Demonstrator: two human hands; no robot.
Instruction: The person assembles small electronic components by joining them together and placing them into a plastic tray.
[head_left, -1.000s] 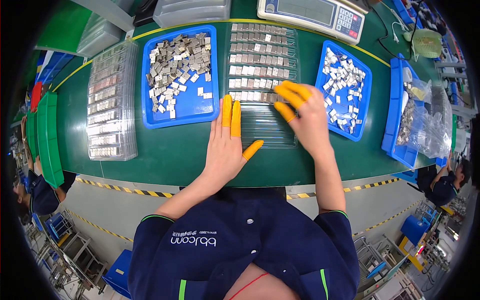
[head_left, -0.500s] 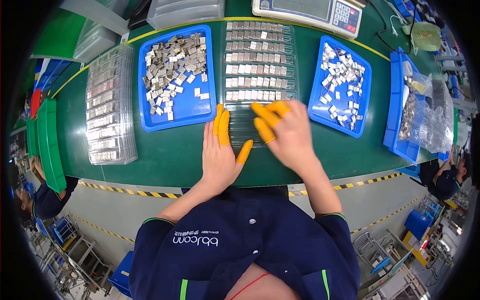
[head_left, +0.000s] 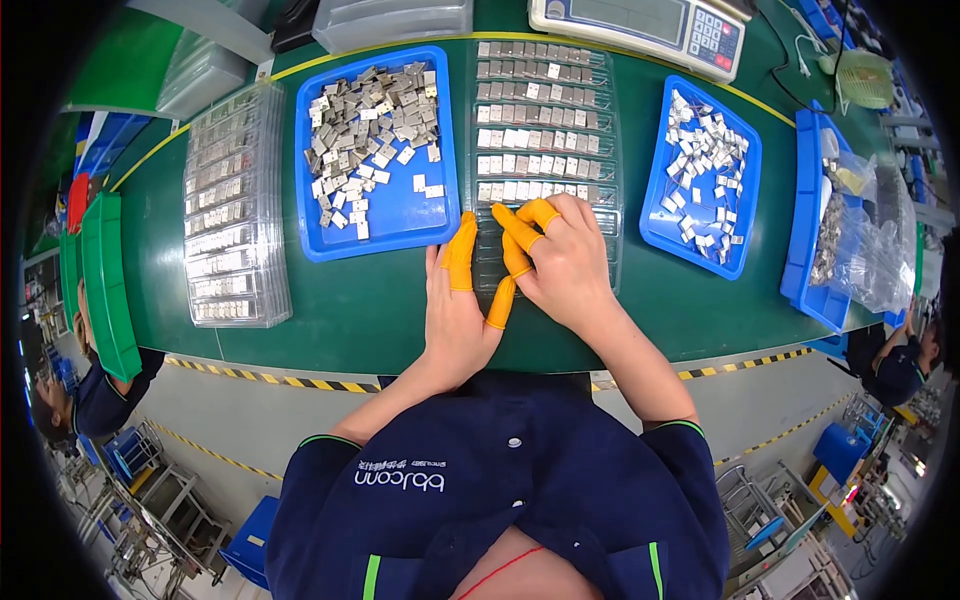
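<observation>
A clear plastic tray (head_left: pixel 612 230) lies in front of me, its upper rows filled with small metal USB plugs (head_left: pixel 535 191). My left hand (head_left: pixel 459 318) rests along the tray's lower left edge, fingers stretched forward and thumb pointing up to the right. Over the tray's lower rows, just below the last filled one, my right hand (head_left: pixel 565 258) is bent with its fingers drawn together. Whatever it holds, if anything, is hidden. Yellow finger cots cover several fingertips on both hands.
Left of the tray stands a blue bin (head_left: pixel 440 215) of loose metal plugs; on the right, another blue bin (head_left: pixel 655 225) holds small white wired pieces. Stacked filled trays (head_left: pixel 283 270) lie farther left. A scale (head_left: pixel 640 28) sits at the back, and a blue crate (head_left: pixel 800 270) with plastic bags far right.
The whole view has shifted, with table items now farther right. My right hand has moved left over the tray, its fingers more drawn together and nearer the left thumb.
</observation>
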